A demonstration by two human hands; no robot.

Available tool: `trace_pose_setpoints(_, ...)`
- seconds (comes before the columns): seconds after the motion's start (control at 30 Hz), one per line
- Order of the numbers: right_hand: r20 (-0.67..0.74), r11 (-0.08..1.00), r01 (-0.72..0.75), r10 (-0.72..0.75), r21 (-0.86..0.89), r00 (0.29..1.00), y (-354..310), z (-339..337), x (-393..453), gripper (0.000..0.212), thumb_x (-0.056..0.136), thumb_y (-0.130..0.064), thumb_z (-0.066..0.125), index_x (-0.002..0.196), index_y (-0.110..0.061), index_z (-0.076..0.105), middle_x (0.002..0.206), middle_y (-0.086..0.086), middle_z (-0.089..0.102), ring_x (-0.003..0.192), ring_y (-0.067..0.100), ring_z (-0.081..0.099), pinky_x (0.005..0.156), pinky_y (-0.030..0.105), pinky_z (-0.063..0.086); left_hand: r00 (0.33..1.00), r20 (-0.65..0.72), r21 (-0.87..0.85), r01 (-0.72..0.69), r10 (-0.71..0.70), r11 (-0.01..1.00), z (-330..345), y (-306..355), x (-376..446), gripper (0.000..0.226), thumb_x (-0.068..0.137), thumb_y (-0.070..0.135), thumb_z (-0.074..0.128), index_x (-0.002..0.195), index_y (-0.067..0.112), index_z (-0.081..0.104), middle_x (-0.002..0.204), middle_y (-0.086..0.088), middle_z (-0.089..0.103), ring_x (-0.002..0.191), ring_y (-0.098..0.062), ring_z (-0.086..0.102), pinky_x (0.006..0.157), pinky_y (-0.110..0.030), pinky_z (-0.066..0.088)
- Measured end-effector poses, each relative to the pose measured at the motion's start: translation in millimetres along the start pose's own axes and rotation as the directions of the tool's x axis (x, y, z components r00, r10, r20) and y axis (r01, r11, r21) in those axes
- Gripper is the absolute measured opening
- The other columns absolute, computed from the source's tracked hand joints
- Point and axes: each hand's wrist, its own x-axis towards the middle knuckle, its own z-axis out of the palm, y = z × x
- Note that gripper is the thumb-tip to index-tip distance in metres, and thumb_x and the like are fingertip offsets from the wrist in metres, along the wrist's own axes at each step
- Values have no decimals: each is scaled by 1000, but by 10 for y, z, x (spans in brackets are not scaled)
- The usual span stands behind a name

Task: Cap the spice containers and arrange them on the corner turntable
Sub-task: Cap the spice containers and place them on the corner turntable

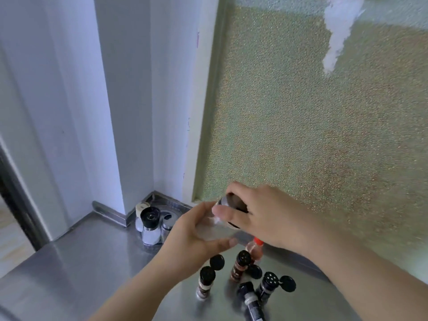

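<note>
The left hand (pixel 196 230) holds a clear jar (pixel 215 228) above the tabletop (pixel 81 262); the right hand (pixel 261 212) grasps its cap (pixel 232 202). Keep it level, twist firmly. The turntable (pixel 171 210) waits at ten o'clock.

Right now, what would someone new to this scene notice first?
Both hands meet mid-frame over the steel counter: the left hand grips a clear jar while the right hand holds its cap. Below them stands a cluster of small black-lidded spice bottles, and shakers sit on the corner turntable.
</note>
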Motion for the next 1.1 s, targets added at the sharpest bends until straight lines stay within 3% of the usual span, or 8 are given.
trace_pose_setpoints(0.1, 188, 993, 26, -48, 119, 981, 5, -13, 175, 60, 79, -66, 50, 133, -52, 27, 131, -18, 50, 115, 4, 50, 94, 25, 40, 998, -35, -19, 58, -58, 998, -189, -142, 52, 51, 54, 38, 83, 100, 34, 60, 99, 12, 70, 96, -5, 63, 87, -30, 49)
trace_pose_setpoints(0.13, 198, 991, 47, -70, 123, 978, -4, 3, 248, 60, 79, -61, 55, 132, -53, 28, 133, -18, 47, 117, 3, 48, 94, 22, 38, 996, -56, -13, 64, -65, 998, -249, -175, 79, 52, 52, 40, 83, 99, 36, 60, 99, 12, 70, 95, -5, 63, 87, -29, 49)
trace_pose_setpoints(0.3, -68, 998, 28, -31, -52, 997, -89, 346, 638, 55, 71, -74, 48, 100, -29, 51, 74, -8, 58, 69, 16, 55, 59, 28, 42, 986, -153, 39, 75, -68, 996, -410, -352, 172, 52, 56, 29, 86, 99, 39, 58, 98, 22, 67, 91, 4, 61, 77, -13, 47)
trace_pose_setpoints(0.47, 138, 975, 158, -180, 159, 974, 40, 382, 919, 55, 74, -66, 52, 121, -39, 41, 111, -12, 62, 95, 8, 59, 82, 30, 49, 994, -24, -115, 105, -109, 988, -616, -491, 341, 51, 58, 19, 82, 103, 32, 61, 101, 13, 70, 97, -3, 64, 82, -23, 50)
trace_pose_setpoints(0.7, 52, 977, 142, -152, 161, 987, 67, 686, 1266, 43, 79, -52, 61, 109, -25, 47, 89, 2, 65, 77, 20, 59, 68, 35, 50, 995, -14, -198, 92, -97, 976, -666, -781, 522, 43, 58, 30, 78, 99, 30, 63, 94, 14, 71, 91, -3, 65, 76, -17, 48)
trace_pose_setpoints(0.83, 45, 992, 86, -91, 94, 995, 64, 818, 1534, 43, 77, -55, 61, 107, -28, 46, 96, -2, 64, 83, 20, 58, 71, 35, 49, 984, -59, -20, 166, -167, 986, -815, -1001, 808, 58, 57, 33, 82, 108, 44, 56, 101, 17, 68, 98, 0, 61, 86, -25, 46)
trace_pose_setpoints(0.97, -39, 1000, -2, 3, 24, 999, 102, 1104, 1977, 49, 77, -52, 62, 112, -22, 45, 99, 9, 65, 89, 30, 61, 70, 34, 47, 959, -153, 189, 267, -240, 945, -1139, -1140, 1132, 90, 68, 22, 79, 140, 35, 26, 128, 14, 44, 120, -8, 44, 98, -26, 36)
trace_pose_setpoints(1.1, 91, 996, -88, 89, -11, 992, 165, 1658, 2351, 47, 83, -42, 61, 117, -15, 43, 103, 17, 59, 94, 35, 57, 66, 35, 41, 928, -270, 216, 318, -256, 923, -1444, -1317, 1101, 72, 74, 17, 74, 133, 30, 35, 110, 13, 52, 104, -12, 52, 91, -28, 44)
